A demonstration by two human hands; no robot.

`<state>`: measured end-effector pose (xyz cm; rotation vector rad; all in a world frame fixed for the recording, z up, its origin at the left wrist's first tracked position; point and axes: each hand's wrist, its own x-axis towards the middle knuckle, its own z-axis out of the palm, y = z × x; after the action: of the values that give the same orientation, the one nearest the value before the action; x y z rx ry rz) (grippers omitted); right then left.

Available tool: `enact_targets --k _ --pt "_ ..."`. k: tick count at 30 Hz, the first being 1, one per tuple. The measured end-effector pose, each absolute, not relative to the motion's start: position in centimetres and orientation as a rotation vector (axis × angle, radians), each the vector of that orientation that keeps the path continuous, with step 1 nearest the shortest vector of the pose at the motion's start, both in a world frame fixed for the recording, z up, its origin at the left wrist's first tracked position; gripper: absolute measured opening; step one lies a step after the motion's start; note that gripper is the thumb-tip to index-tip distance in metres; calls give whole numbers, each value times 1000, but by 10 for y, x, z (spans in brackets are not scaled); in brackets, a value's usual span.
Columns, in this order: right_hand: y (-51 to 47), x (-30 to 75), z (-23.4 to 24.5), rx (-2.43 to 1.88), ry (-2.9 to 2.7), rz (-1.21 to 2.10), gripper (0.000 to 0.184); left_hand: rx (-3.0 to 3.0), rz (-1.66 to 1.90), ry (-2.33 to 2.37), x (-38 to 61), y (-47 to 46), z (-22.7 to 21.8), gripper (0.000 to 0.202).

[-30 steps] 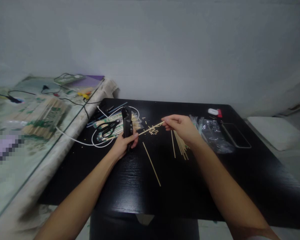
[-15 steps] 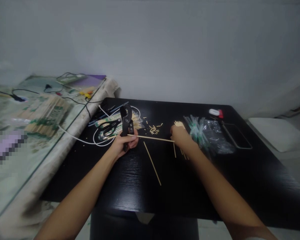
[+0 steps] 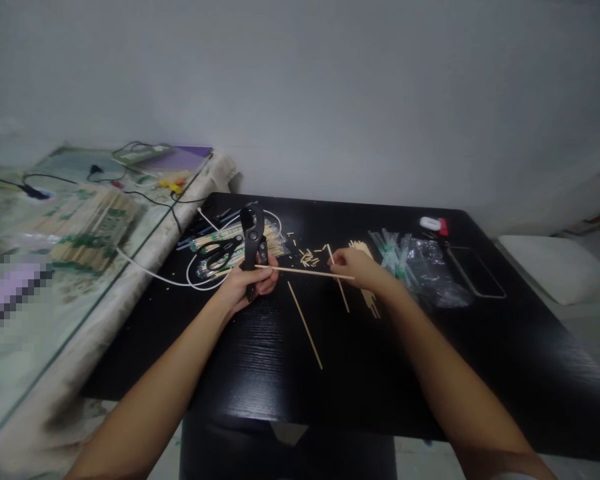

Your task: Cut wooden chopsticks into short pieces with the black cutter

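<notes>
My left hand (image 3: 247,285) is closed round black cutting pliers (image 3: 253,241), held upright, and its fingers also pinch a thin bamboo stick (image 3: 305,271) that runs level to the right. My right hand (image 3: 356,267) is closed on a second, shorter stick (image 3: 337,288) that slants down toward me, just beyond the first stick's right end. A loose stick (image 3: 305,325) lies on the black table (image 3: 480,347) below. A small pile of sticks (image 3: 367,297) sits under my right wrist. Short cut bits (image 3: 307,257) are scattered between my hands.
Scissors (image 3: 219,254), packed chopsticks (image 3: 215,248) and a looped white cable (image 3: 150,272) lie behind my left hand. Clear plastic wrappers (image 3: 420,267), a dark phone (image 3: 475,271) and a white-and-red item (image 3: 433,224) sit at the right. A glass-topped table (image 3: 55,267) with wires adjoins the left.
My right hand went from the stick's far end down to the pile and came up with a second stick. The first stick swung level and is now pinched only by my left hand.
</notes>
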<state>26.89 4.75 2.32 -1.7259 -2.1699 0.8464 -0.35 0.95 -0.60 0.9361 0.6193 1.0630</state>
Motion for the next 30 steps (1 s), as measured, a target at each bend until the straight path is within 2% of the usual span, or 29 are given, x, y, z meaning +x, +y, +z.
enact_targets --k 4,8,11,15,22,30 --pt "46 270 35 -1369 -1761 1342 17 1011 1033 651 -2 7 -4 26" --pt "33 258 42 -1165 -1852 1519 14 1108 975 793 0 5 1 28" --pt "21 246 42 -1073 -2107 1423 15 1213 965 987 5 4 10 28" --pt "14 236 41 -993 -2146 1310 21 1434 992 1138 16 7 33 24" --pt "17 238 50 -981 -2017 1172 9 1767 1059 1035 34 16 81 13" --pt "22 238 44 -1051 -2081 896 10 2155 1230 1266 48 6 75 8"
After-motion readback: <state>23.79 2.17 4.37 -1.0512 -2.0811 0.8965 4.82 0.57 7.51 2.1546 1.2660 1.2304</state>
